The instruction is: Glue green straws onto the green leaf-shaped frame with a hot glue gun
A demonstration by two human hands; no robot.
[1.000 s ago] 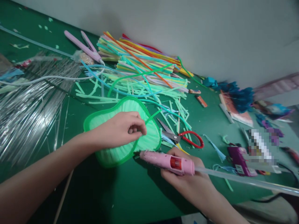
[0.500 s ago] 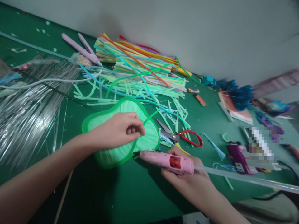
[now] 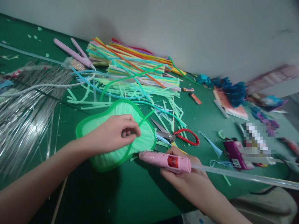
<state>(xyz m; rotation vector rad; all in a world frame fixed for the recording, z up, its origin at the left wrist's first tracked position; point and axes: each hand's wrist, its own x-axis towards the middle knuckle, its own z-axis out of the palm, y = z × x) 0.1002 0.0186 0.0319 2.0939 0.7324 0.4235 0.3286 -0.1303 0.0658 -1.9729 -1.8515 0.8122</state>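
A rounded, wavy-edged piece (image 3: 145, 138) with a pale green ribbed face and a bright green fuzzy rim lies in front of me. Over it, my left hand (image 3: 116, 129) is closed in a pinch on a green pipe cleaner (image 3: 149, 116), whose free end sticks out past the fingers. My right hand (image 3: 187, 180) is wrapped around a pink glue gun (image 3: 156, 157) with a long clear glue stick (image 3: 233, 175) out of its back. The nozzle points left at the piece's lower right edge; whether it touches is unclear.
Red-handled scissors (image 3: 187, 137) lie open just right of the piece. Behind it are bundled colored pipe cleaners (image 3: 137, 67) and scattered cut green pieces. Silvery wires (image 3: 35, 102) and a pink flat iron (image 3: 72, 53) lie left. A purple box (image 3: 237, 154) sits right.
The view has shifted slightly, so most things appear a little further left. Both hands keep their grips, and the glue gun's nozzle stays by the piece's lower right edge.
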